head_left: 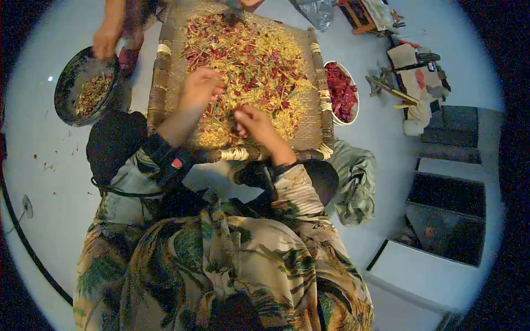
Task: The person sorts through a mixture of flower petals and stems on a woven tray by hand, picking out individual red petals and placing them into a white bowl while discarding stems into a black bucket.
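A woven tray with a wooden frame (158,94) lies in front of me, spread with yellow and dark red petals (276,77) mixed with green stems. Over its left middle hovers my left hand (202,87), fingers curled together; it is slightly blurred. My right hand (255,122) is closed just above the petals near the tray's front edge, thumb and fingers pressed together. Whatever either hand pinches is too small or hidden to name.
Left of the tray stands a black bowl (65,91) holding stems and petal scraps, with another person's hand (106,44) at its rim. A white bowl (356,105) of dark red petals sits on the right, near a crumpled green sack (353,182). Clutter (417,71) lies farther right.
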The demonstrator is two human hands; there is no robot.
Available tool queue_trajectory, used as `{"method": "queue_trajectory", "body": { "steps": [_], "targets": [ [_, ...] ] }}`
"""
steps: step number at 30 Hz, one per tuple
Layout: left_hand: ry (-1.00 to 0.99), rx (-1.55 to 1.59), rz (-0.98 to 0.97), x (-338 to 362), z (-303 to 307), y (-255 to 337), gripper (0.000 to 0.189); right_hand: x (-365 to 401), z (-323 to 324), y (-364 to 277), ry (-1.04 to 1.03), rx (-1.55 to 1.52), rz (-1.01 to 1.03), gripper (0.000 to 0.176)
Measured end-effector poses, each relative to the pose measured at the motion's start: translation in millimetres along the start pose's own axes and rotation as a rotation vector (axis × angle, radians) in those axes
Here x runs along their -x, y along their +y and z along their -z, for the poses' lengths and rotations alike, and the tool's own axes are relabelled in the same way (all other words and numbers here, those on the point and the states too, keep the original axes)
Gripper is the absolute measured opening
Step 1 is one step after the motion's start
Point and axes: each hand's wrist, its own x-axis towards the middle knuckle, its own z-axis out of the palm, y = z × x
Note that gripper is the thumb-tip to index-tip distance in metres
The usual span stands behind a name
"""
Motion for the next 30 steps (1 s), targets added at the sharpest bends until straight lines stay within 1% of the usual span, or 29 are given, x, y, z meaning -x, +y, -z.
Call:
{"method": "queue_trajectory", "body": {
  "steps": [1, 4, 5, 8, 9, 12, 14, 15, 18, 19, 21, 22, 23, 24, 26, 27, 29, 30],
  "targets": [
    [0.003, -0.016, -0.003, 1.1, -1.3, -0.6, 0.016, 3.1, 12.6, -2.4, 0.003, -0.037, -0.076, 0.025],
    [0.001, -0.057, -0.008, 3.5, -5.5, -2.3, 0.014, 11.7, 45.4, -0.8, 0.094, -0.171, -0.054, 0.022],
    [-0.003, -0.068, -0.003, 4.0, -5.6, -3.5, 0.014, 14.5, 57.5, -1.0, 0.139, -0.146, -0.025, 0.023],
    [-0.002, -0.091, 0.024, 8.0, -11.2, 0.0, 0.012, 19.1, 91.0, -5.3, 0.301, -0.178, -0.062, 0.024],
    [0.001, -0.097, 0.035, 8.6, -12.9, 1.7, 0.012, 18.2, 109.6, -0.3, 0.295, -0.141, -0.066, 0.027],
    [-0.077, -0.068, 0.054, -0.2, -6.8, -13.1, 0.011, 10.5, 169.4, 7.7, 0.395, -0.338, -0.026, 0.031],
    [-0.104, -0.028, 0.020, -1.6, -3.8, -19.6, 0.011, 9.7, 203.8, 4.2, 0.552, -0.542, 0.148, 0.038],
    [-0.115, -0.008, 0.002, -1.5, -3.8, -21.3, 0.011, -2.5, 251.3, 40.0, 0.566, -0.774, 0.117, 0.039],
    [-0.108, -0.010, 0.056, 1.2, -7.4, -15.2, 0.011, 6.1, 253.8, 14.1, 0.852, -0.889, 0.160, 0.033],
    [-0.116, -0.016, 0.041, 2.8, -8.3, -13.9, 0.011, 2.3, 250.6, 11.0, 0.889, -0.808, 0.151, 0.024],
    [-0.132, -0.027, 0.013, 7.8, -9.8, -11.9, 0.011, -12.4, 244.2, 11.5, 0.738, -0.565, 0.156, 0.021],
    [-0.145, 0.007, 0.021, 10.4, -11.1, -10.7, 0.012, -26.0, 248.4, 22.8, 0.661, -0.446, 0.158, 0.019],
    [-0.157, 0.041, 0.029, 12.9, -12.9, -9.8, 0.012, -48.0, 248.4, 36.2, 0.680, -0.206, 0.179, 0.019],
    [-0.170, 0.075, 0.037, 14.9, -14.7, -8.5, 0.012, -69.7, 250.7, 55.7, 0.694, 0.035, 0.199, 0.019],
    [-0.157, 0.014, 0.051, 17.4, -18.0, -5.4, 0.011, -82.5, 214.7, 40.2, 0.634, 0.223, 0.260, 0.021],
    [-0.150, -0.017, 0.058, 18.4, -19.5, -3.6, 0.011, -84.8, 200.6, 31.1, 0.627, 0.378, 0.232, 0.022],
    [-0.155, -0.151, -0.027, 21.4, -21.6, 1.3, 0.010, -88.4, 182.4, 19.1, 0.603, 0.687, 0.172, 0.024],
    [-0.156, -0.218, -0.070, 22.8, -22.8, 4.1, 0.010, -95.7, 183.5, 24.1, 0.615, 0.802, 0.154, 0.025]
  ]
}}
